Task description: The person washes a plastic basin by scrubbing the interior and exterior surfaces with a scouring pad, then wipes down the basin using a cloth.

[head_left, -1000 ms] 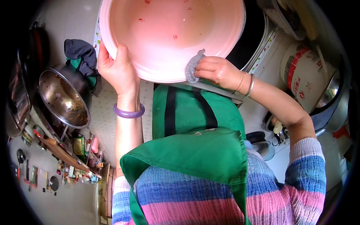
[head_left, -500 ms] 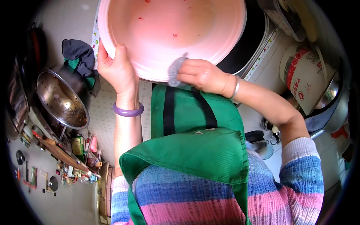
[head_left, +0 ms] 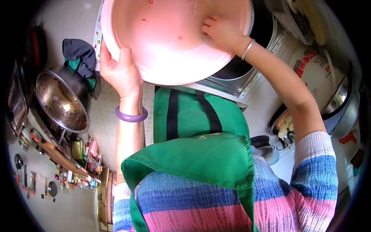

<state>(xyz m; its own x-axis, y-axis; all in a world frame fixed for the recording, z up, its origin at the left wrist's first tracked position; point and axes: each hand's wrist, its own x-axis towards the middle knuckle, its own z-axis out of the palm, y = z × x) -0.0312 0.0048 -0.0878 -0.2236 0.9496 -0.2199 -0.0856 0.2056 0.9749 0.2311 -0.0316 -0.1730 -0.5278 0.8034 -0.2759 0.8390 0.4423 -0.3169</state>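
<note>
A large pink basin (head_left: 170,65) is tilted at the top of the head view, with small red marks on its inner bottom. My left hand (head_left: 121,71) is closed on its left rim, thumb on the rim's near side. Inside the basin, against the right part of its inner wall, my right hand (head_left: 226,34) has its fingers curled. The grey scrubbing cloth that was in this hand half a second ago is hidden behind the fingers now. Under the basin's right side lies a metal sink (head_left: 232,83).
At left stands a stained metal bowl (head_left: 62,102), with a dark grey and green cloth (head_left: 79,56) beyond it. A white printed bucket (head_left: 315,73) is on the right. Below it, a glass lid or bowl (head_left: 268,154) rests near the green apron (head_left: 193,154).
My right hand has moved from the near rim up and right into the basin, and the scrubbing cloth has gone out of sight. My left hand keeps its hold on the rim.
</note>
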